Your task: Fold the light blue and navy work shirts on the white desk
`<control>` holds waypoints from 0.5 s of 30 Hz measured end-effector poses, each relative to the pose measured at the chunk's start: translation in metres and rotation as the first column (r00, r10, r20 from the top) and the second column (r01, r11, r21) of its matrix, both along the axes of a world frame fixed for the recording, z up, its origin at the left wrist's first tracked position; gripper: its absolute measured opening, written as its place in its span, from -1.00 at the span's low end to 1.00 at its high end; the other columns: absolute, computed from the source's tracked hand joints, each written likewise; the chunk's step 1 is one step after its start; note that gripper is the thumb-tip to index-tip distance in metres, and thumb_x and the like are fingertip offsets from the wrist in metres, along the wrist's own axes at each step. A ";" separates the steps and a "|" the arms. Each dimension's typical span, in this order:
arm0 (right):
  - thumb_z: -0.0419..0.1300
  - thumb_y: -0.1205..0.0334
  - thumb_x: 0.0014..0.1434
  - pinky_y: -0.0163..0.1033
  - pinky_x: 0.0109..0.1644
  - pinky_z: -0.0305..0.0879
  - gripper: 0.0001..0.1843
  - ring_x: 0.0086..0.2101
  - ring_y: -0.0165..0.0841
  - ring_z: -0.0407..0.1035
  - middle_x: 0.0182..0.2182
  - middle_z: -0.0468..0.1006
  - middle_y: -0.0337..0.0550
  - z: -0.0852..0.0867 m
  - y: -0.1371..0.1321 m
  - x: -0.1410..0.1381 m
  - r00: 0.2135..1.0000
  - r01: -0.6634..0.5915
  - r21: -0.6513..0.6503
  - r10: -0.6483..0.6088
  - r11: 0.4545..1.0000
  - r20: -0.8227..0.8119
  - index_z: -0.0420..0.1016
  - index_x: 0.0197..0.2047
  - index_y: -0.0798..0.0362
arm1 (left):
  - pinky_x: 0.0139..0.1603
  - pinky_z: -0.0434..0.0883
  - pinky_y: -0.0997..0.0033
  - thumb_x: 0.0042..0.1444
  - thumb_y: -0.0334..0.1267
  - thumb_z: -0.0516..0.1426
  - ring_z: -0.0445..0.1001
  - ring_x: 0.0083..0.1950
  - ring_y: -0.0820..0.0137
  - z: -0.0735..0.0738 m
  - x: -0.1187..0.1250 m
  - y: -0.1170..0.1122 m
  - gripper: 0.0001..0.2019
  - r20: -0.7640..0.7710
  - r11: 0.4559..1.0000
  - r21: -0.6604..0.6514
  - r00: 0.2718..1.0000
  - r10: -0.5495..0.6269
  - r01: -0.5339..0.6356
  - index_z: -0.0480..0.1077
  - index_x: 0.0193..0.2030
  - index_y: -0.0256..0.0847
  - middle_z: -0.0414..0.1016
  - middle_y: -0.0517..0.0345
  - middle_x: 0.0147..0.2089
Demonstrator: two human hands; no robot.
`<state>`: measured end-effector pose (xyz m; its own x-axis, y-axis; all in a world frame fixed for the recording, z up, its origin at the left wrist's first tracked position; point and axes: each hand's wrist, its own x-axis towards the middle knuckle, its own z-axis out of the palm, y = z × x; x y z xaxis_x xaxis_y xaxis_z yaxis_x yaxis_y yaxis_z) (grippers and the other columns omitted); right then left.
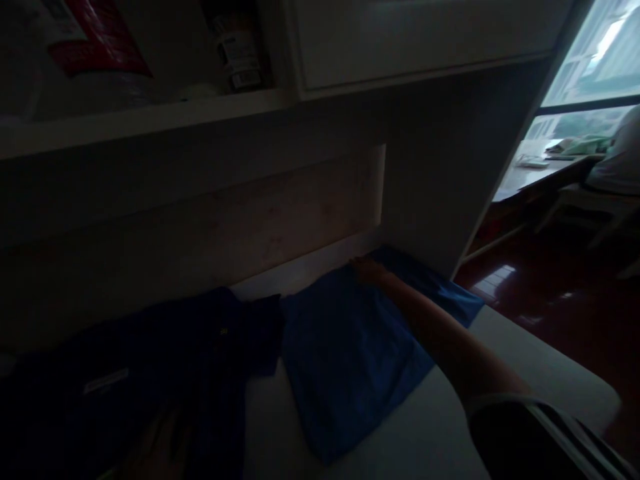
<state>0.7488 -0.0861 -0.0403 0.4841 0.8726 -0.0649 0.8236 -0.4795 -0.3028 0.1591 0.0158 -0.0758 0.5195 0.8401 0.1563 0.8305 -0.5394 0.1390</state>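
Observation:
A blue garment (345, 347) lies spread on a white surface, with a second part of it reaching out to the right. My right hand (369, 270) is at its far edge, fingers closed on the cloth there; the fingertips are hard to make out in the dim light. To the left is a navy short-sleeved shirt (200, 353) with a small yellow mark and a pale label strip (106, 381). Deep in shadow at the bottom, my left hand (157, 443) rests over the shirt, its fingers apart.
Above runs a white shelf (150, 127) holding a red packet (100, 40) and a labelled jar (237, 53). A closed cabinet (425, 33) adjoins it. The white tabletop (540, 367) ends at a rounded right corner. Beyond are a chair (590, 197), desk and window.

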 end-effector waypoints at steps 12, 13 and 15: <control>-0.09 0.34 0.28 -0.02 0.07 0.26 -0.58 0.00 -0.11 0.40 0.03 0.49 0.18 -0.012 0.014 -0.007 0.962 -0.108 -0.096 0.128 0.990 0.240 0.44 0.11 0.10 | 0.07 0.39 0.34 0.16 0.02 -0.01 0.49 0.05 0.28 0.019 0.206 -0.094 -0.51 0.324 0.834 -0.549 0.936 0.140 0.065 0.36 0.10 -0.28 0.50 -0.12 0.09; -0.10 0.32 0.29 -0.05 0.04 0.28 -0.59 -0.03 -0.12 0.42 0.00 0.50 0.17 -0.009 0.010 -0.008 0.959 -0.102 -0.083 0.120 0.991 0.258 0.46 0.08 0.10 | 0.06 0.38 0.37 0.17 0.00 0.00 0.49 0.06 0.29 0.015 0.220 -0.091 -0.49 0.286 0.826 -0.562 0.946 0.154 0.035 0.33 0.13 -0.32 0.49 -0.14 0.10; -0.11 0.29 0.32 -0.08 -0.01 0.30 -0.60 -0.06 -0.14 0.44 -0.01 0.52 0.13 -0.002 -0.002 -0.009 0.951 -0.094 -0.061 0.108 0.994 0.291 0.46 0.07 0.06 | 0.07 0.35 0.38 0.16 -0.03 0.05 0.46 0.10 0.28 0.008 0.243 -0.083 -0.49 0.220 0.845 -0.535 0.963 0.157 -0.016 0.32 0.14 -0.35 0.47 -0.17 0.11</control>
<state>0.7395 -0.0878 -0.0427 0.3969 0.9175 0.0260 0.9178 -0.3965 -0.0205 0.4025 -0.0674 -0.0675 0.4448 0.8713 -0.2073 0.7704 -0.2542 0.5846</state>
